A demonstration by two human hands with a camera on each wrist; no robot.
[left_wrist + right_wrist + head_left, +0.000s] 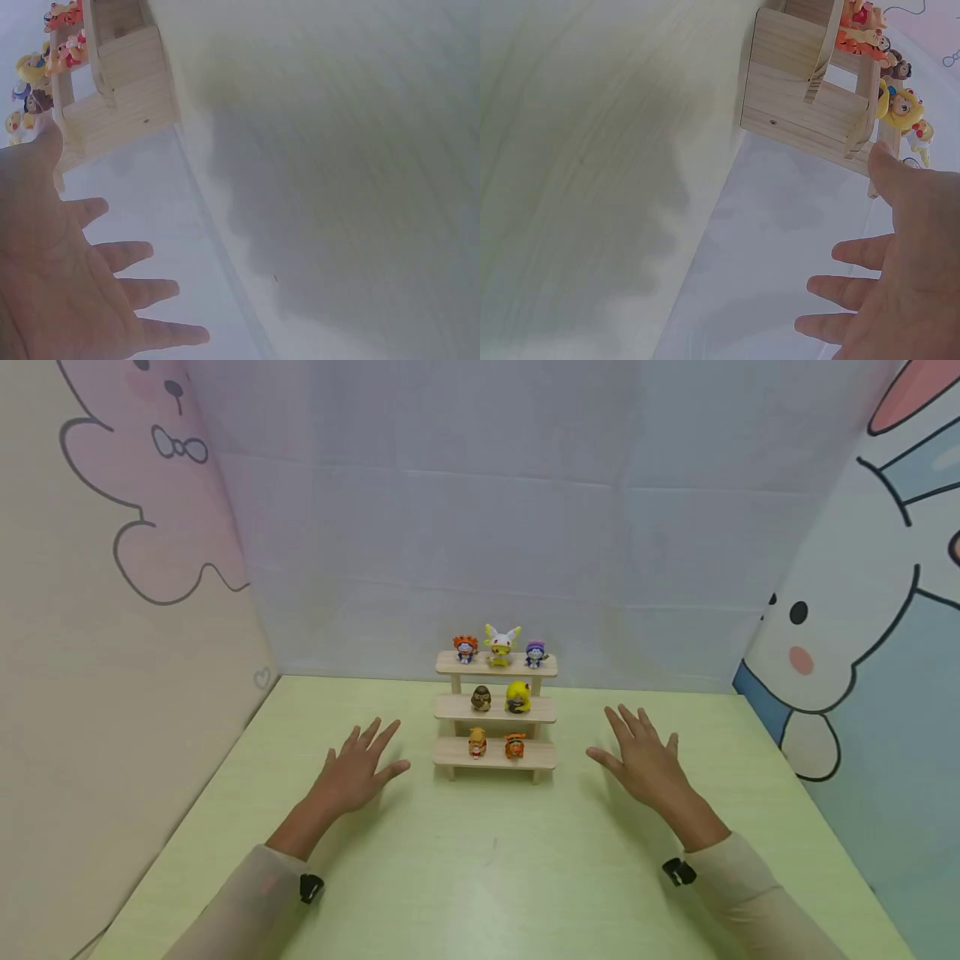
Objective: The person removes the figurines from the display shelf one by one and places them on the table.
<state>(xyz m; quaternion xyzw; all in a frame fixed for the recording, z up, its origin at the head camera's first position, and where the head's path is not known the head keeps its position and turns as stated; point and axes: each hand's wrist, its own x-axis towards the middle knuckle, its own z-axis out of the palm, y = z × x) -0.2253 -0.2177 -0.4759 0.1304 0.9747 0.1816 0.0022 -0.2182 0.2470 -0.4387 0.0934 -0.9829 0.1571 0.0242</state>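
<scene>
A three-tier wooden display stand (495,753) stands near the back of the table and carries several small figurines. On its top tier are an orange-hooded figurine (465,649), a white-and-yellow long-eared one (500,647) and a purple-capped one (535,653). The middle tier bears a brown owl-like figurine (482,698) and a yellow-haired one (517,697). Below them sit a yellow-and-red figurine (477,742) and an orange tiger figurine (514,746). My left hand (352,774) hovers left of the stand, fingers spread, holding nothing. To the right, my right hand (647,762) is likewise spread and holds nothing.
The pale yellow-green table (480,877) reaches back to a whitish cloth backdrop (510,527). Cartoon-printed panels flank it, with a pink bear (165,485) on the left and a white rabbit (817,635) on the right.
</scene>
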